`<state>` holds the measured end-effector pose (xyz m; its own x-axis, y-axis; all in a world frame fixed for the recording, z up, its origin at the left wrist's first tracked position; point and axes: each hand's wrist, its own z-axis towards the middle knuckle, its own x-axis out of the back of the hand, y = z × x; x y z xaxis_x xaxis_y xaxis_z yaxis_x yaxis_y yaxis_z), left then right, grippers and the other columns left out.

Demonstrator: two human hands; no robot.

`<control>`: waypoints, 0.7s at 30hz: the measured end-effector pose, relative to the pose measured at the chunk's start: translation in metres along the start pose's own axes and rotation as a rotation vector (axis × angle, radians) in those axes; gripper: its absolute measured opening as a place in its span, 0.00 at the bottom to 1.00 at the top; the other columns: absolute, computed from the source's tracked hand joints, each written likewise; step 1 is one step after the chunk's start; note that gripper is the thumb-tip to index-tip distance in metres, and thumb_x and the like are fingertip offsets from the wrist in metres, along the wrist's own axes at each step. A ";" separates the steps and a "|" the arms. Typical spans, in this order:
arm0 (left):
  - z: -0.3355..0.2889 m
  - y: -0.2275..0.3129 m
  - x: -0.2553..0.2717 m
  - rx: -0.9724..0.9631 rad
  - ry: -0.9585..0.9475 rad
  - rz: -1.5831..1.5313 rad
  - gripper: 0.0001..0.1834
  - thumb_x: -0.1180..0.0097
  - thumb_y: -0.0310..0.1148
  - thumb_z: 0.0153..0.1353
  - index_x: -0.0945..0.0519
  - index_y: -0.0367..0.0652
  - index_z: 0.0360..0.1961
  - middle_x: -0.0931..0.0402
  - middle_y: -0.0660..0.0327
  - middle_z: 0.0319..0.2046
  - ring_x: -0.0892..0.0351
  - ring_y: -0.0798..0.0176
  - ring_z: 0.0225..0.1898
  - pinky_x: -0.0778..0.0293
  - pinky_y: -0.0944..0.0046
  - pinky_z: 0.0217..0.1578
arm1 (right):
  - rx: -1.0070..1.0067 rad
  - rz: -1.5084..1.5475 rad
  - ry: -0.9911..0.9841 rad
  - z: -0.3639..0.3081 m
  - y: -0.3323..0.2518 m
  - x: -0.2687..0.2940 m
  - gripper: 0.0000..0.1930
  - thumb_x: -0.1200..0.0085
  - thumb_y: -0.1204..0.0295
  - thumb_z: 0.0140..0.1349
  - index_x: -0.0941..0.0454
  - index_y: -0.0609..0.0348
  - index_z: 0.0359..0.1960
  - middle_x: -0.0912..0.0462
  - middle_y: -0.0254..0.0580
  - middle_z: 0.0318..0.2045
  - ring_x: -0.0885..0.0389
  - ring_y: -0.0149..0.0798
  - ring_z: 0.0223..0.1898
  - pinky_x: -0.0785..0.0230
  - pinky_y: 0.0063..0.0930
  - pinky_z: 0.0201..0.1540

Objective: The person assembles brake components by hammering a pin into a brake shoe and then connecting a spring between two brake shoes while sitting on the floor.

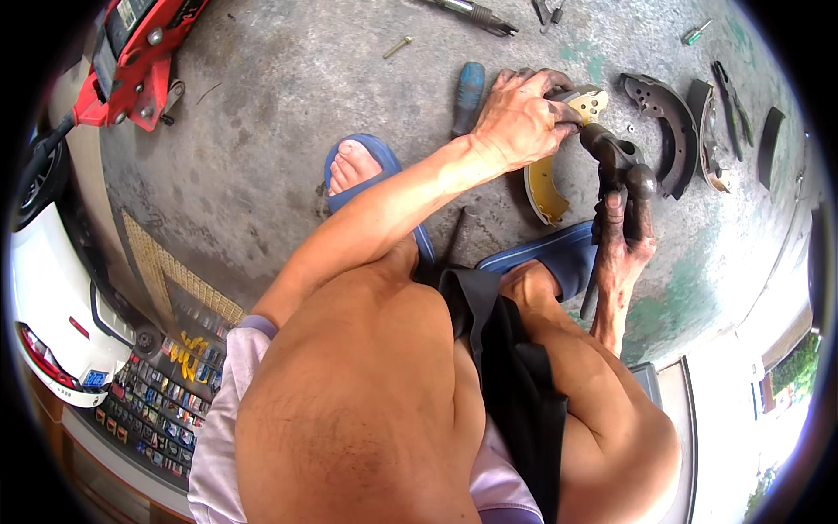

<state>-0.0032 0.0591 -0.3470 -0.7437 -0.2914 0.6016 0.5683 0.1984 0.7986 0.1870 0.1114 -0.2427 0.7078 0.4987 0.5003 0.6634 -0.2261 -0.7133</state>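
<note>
Your left hand (pixel 531 118) steadies a yellow brake shoe (pixel 590 105) while your right hand (pixel 624 249) grips a hammer (pixel 616 150).
Your left fingers are curled down over the shoe, which lies low over the concrete floor (pixel 279 79) in front of your feet; a second stretch of yellow metal (pixel 546 194) shows below that hand, and you cannot tell whether both belong to one part. Your right hand is wrapped around the handle, with the hammer's head just beside your left fingertips; whether it touches the shoe is unclear. A blue screwdriver handle (pixel 469 94) stands out just left of your left hand. To the right of the hammer lie a dark curved shoe (pixel 674 131), a second curved shoe (pixel 704 131) and a pair of pliers (pixel 735 113).
</note>
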 end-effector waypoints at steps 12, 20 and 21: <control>0.000 0.002 0.001 0.003 -0.008 -0.032 0.11 0.31 0.42 0.53 0.09 0.57 0.38 0.22 0.63 0.51 0.25 0.57 0.55 0.37 0.50 0.56 | -0.036 0.037 0.016 -0.003 0.005 0.002 0.24 0.40 0.57 0.68 0.23 0.55 0.60 0.22 0.33 0.23 0.28 0.26 0.23 0.35 0.24 0.26; 0.007 0.006 0.000 0.009 -0.026 0.027 0.10 0.30 0.40 0.51 0.09 0.57 0.36 0.23 0.63 0.51 0.26 0.57 0.55 0.37 0.49 0.57 | -0.036 0.060 0.030 -0.003 0.004 0.003 0.23 0.39 0.57 0.67 0.22 0.54 0.60 0.21 0.34 0.25 0.28 0.26 0.23 0.35 0.23 0.27; 0.010 0.008 -0.001 0.011 -0.039 0.020 0.10 0.30 0.40 0.51 0.09 0.58 0.36 0.24 0.63 0.51 0.26 0.57 0.55 0.37 0.49 0.57 | -0.030 0.063 0.034 -0.003 0.002 0.005 0.22 0.39 0.58 0.67 0.22 0.54 0.59 0.21 0.33 0.26 0.28 0.25 0.24 0.35 0.23 0.27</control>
<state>-0.0010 0.0702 -0.3407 -0.7457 -0.2507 0.6173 0.5793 0.2138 0.7866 0.1926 0.1110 -0.2406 0.7557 0.4545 0.4716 0.6240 -0.2810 -0.7291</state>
